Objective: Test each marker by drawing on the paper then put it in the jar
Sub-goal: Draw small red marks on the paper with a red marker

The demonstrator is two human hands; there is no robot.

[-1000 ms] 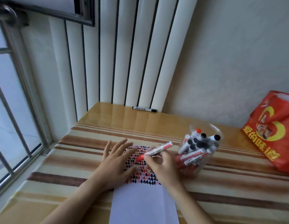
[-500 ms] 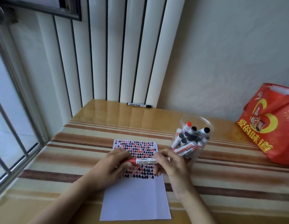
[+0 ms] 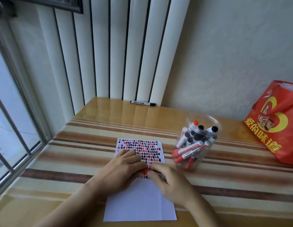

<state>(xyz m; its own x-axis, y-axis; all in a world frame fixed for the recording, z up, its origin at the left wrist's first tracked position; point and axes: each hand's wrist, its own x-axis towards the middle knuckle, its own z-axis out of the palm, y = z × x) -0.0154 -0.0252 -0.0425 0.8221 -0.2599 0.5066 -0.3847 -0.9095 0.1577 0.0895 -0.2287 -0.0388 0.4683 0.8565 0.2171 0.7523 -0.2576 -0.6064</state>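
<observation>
A white paper (image 3: 139,202) lies on the striped table, its upper half covered with small red and black marks. Both hands meet over the middle of it. My left hand (image 3: 126,163) pinches the red cap end of a red marker (image 3: 145,171). My right hand (image 3: 168,182) is curled round the marker's body, which is almost wholly hidden by the fingers. To the right of the paper stands a clear plastic jar (image 3: 203,117), open at the top, holding several red and black markers.
A lone black marker (image 3: 142,103) lies at the table's far edge against the white slatted wall. A red printed bag (image 3: 276,125) stands at the right. A barred window (image 3: 14,128) runs along the left.
The right hand lifted the red marker off the paper and turned it level. The left hand left the paper and took the marker's red end. The hands have closed together, hiding the marker.
</observation>
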